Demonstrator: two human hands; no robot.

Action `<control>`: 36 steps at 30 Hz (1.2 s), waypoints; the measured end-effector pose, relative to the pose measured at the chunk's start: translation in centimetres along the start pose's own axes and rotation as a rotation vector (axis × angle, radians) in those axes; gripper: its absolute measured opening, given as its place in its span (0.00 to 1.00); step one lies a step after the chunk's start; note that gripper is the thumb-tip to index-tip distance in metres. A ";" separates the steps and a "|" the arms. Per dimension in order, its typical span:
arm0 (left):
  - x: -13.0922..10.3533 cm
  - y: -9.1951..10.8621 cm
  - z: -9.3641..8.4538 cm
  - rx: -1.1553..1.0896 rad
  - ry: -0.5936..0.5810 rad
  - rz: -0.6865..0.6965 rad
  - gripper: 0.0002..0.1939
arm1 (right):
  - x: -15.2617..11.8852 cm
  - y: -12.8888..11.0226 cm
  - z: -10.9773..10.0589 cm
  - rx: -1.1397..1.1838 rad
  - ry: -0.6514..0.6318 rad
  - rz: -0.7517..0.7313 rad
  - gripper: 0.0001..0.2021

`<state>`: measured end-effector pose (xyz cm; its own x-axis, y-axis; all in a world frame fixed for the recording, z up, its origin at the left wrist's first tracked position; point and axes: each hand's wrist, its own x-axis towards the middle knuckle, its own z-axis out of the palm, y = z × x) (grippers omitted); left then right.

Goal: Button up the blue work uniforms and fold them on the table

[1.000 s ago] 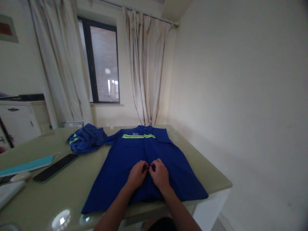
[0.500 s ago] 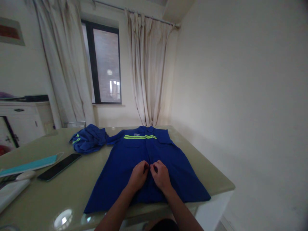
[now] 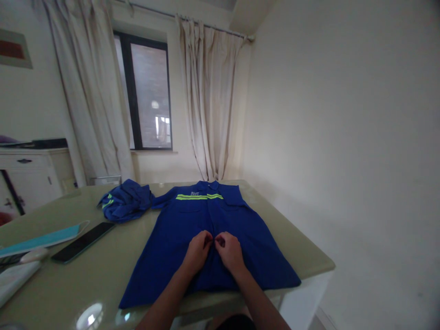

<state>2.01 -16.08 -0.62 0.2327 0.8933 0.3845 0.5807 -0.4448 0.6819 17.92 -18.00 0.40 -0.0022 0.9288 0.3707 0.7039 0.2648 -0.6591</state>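
A blue work shirt with yellow-green reflective stripes lies spread face up, its collar toward the far side. My left hand pinches the cloth at the front placket, about halfway down the shirt. Just to the right, my right hand pinches the other side of the same placket. The fingertips of both hands nearly meet. Whether a button sits between them is too small to make out.
The shirt rests on a greenish table against a wall. To the left are a crumpled blue garment, a black phone, a light blue face mask, a pale rounded object and a white object.
Both hands stay at the same spot on the placket, with only slight finger movement. The view has shifted very slightly.
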 end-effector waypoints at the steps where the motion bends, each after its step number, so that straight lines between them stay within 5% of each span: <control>1: 0.0 0.1 0.0 -0.003 -0.008 0.005 0.08 | 0.0 0.0 0.0 0.013 0.000 -0.020 0.07; 17: 0.1 -0.2 -0.1 -0.102 0.031 -0.042 0.06 | 0.2 0.5 0.1 0.018 -0.061 -0.057 0.08; 28: 0.4 -0.4 -0.1 -0.258 -0.023 -0.047 0.08 | -0.5 -1.0 -0.4 -0.223 -0.063 -0.005 0.09; 36: 0.3 0.0 -0.1 -0.149 -0.040 -0.047 0.10 | 0.7 0.1 0.5 0.017 0.030 0.150 0.06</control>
<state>2.00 -15.84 -0.43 0.2404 0.9140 0.3269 0.4705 -0.4043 0.7843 17.66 -17.17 0.30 0.1233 0.9503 0.2860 0.6825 0.1280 -0.7196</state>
